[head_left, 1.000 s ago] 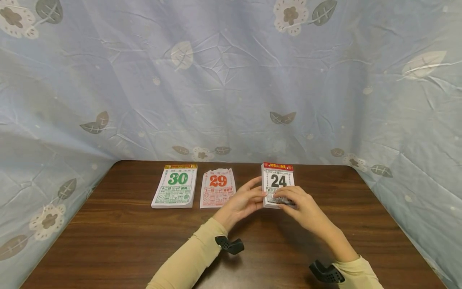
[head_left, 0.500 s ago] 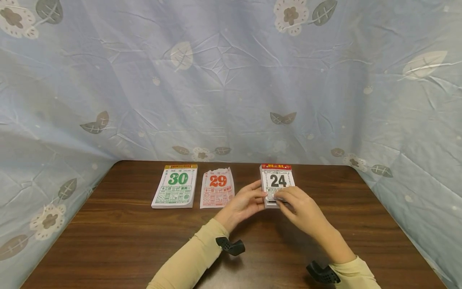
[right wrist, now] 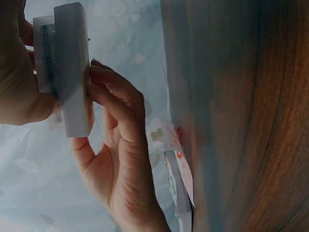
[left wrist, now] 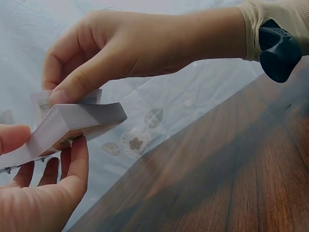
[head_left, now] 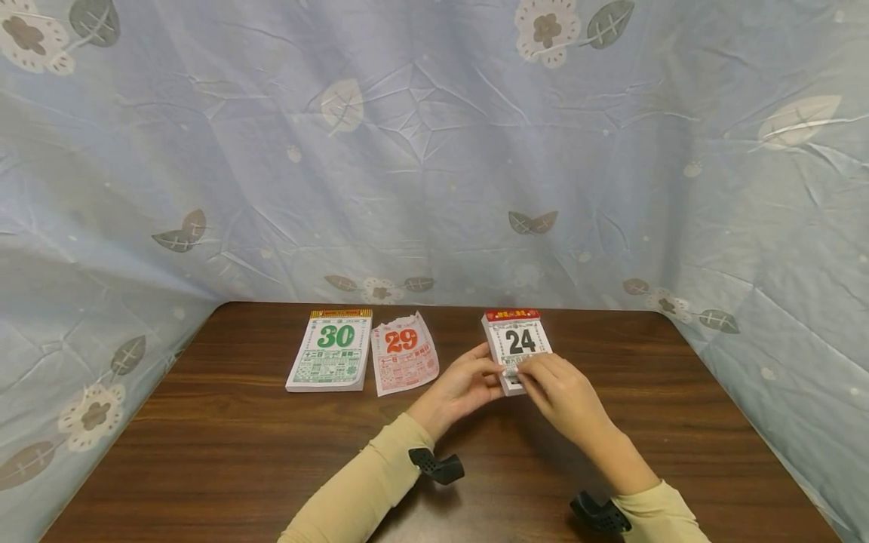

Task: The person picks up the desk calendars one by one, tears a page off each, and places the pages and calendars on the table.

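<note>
In the head view my left hand (head_left: 465, 388) grips a tear-off calendar (head_left: 521, 339) by its left edge. The calendar has a red header and a black 24 on its top page. In the left wrist view the thick pad (left wrist: 91, 113) is raised off the table and tilted, with the left thumb above and fingers beneath. My right hand (head_left: 566, 396) pinches the top sheet (right wrist: 46, 53) near the bottom edge, its thumb tucked under the lifted page. The right fingers hide the lower part of the 24 page.
A torn calendar sheet with a red 29 (head_left: 406, 354) lies slanted left of my left hand. Beside it sits another calendar pad with a green 30 (head_left: 330, 354) and a yellow-striped header. A patterned curtain (head_left: 421, 188) hangs behind the brown wooden table (head_left: 224, 422).
The 24 calendar has shifted slightly left and tilted in my hands, and the right hand has gone left with it. The red 29 sheet has turned and slid toward the green 30 pad.
</note>
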A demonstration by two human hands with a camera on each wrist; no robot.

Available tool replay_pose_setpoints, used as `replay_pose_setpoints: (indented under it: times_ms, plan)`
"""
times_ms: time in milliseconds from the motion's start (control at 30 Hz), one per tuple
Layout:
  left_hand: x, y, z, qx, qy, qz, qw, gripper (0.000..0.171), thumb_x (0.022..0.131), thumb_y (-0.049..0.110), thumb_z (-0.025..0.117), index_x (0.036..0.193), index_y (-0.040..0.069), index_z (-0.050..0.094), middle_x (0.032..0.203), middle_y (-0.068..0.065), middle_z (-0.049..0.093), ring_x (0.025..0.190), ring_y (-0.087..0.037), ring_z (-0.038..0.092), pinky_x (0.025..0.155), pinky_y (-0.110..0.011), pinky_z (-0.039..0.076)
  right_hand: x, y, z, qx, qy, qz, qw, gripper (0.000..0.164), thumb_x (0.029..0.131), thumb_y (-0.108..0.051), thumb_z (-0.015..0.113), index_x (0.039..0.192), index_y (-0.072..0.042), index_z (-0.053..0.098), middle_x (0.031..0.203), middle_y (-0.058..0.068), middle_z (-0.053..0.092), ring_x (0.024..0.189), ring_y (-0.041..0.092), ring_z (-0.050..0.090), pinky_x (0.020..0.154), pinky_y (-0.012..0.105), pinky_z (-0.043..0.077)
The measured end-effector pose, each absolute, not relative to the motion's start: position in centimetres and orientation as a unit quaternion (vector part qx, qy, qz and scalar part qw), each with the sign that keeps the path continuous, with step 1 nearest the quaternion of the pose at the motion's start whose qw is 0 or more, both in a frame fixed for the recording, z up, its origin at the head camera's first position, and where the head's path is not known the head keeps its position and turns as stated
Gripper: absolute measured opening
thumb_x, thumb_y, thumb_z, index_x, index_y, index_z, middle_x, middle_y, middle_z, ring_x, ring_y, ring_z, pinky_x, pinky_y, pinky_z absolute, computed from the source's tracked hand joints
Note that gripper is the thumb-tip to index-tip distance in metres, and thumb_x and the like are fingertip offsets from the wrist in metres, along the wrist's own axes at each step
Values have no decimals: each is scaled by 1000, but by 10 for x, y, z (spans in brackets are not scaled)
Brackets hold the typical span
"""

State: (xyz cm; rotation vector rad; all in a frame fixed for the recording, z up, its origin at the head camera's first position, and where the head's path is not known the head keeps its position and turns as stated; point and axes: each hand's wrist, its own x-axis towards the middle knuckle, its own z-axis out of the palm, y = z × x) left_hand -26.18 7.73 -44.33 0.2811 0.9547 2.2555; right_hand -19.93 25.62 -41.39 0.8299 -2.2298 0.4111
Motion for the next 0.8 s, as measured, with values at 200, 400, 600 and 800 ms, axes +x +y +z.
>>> replay_pose_setpoints:
  times_ms: [200,400,600,800]
  plan:
    - [-261,78,-444,107,360,862,340,62,91,-5,37,151,11,31,118,-6,61,106,-20,61,96,-41,46,-199,255,-417,300,-866,189,353,19,80,-5,76,95,-8,65,92,2,67,89,16,63,76,32,50]
    - [-260,77,-446,104,357,858,354,56,96,5,37,150,17,30,125,-5,57,112,-21,58,101,-44,43,-198,253,-417,282,-851,242,372,29,70,5,82,90,-7,66,87,0,67,81,13,63,69,20,50]
    - [-260,76,-446,110,345,857,367,62,92,5,37,152,18,28,137,-8,50,123,-26,51,111,-50,33,-196,252,-413,239,-846,318,356,28,68,10,81,86,-7,67,83,3,70,75,9,66,66,10,51]
    - [-260,77,-446,116,353,854,363,61,91,0,36,150,14,32,132,-8,54,119,-25,54,104,-46,39,-195,252,-411,223,-847,345,338,26,69,9,81,82,-8,65,86,4,71,78,8,66,68,9,51]
